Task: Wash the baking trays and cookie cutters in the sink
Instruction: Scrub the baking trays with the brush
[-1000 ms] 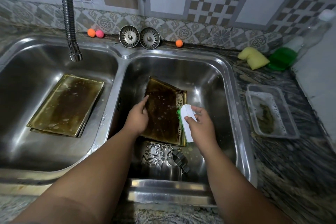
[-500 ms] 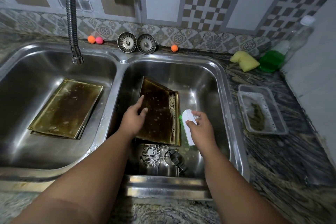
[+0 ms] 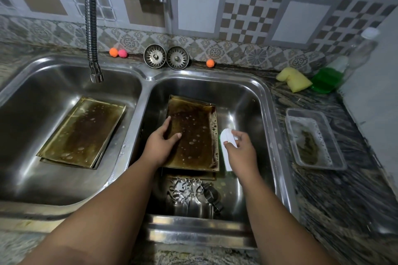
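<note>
- Dark, grease-stained rectangular metal baking tray (image 3: pixel 193 135): lies flat in the right basin of the double stainless-steel sink (image 3: pixel 269 101), flecked with suds. I see the edge of another tray just under its near end.
- Left hand (image 3: pixel 160 146): holds the tray's left rim, thumb laid on the tray face, fingers along the edge.
- Right hand (image 3: pixel 241 150): fingers clamped on a white-handled scrubbing brush with green bristles (image 3: pixel 226 148), held just beside the tray's right rim.
- Pile of silver metal cookie cutters (image 3: pixel 191 196): same basin, nearest me, touching the trays' near end.
- Stacked stained gold-edged trays (image 3: pixel 81 131): left basin, under the flexible chrome tap hose (image 3: pixel 91 21).
- Two round steel drain strainers (image 3: pixel 165 57): propped behind the sink.
- Yellow sponge (image 3: pixel 294 79) and green soap bottle (image 3: pixel 327 79): far right of the marbled stone tabletop (image 3: pixel 344 200).
- Clear plastic tub (image 3: pixel 314 140): on the tabletop right of the sink; I log murky residue inside.
</note>
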